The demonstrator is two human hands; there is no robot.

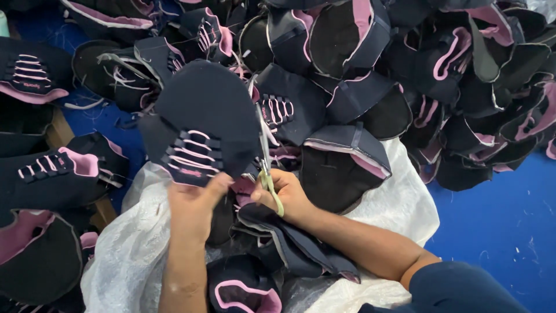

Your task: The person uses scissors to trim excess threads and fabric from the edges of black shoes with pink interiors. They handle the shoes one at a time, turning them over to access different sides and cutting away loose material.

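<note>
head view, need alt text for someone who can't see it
A person's left hand holds up a dark navy fabric shoe upper with pink laces while the right hand grips small yellow-handled thread snips beside it, above a heap of matching navy-and-pink uppers.

Thread snips (pixel 267 168): blade tips hidden behind edge of the held dark shoe upper (pixel 202 124); handle partly wrapped by right hand (pixel 286 194). Left hand (pixel 194 208): fingertips hidden behind that upper. Pile of shoe uppers (pixel 440 64) cut off at far and right edges.
</note>
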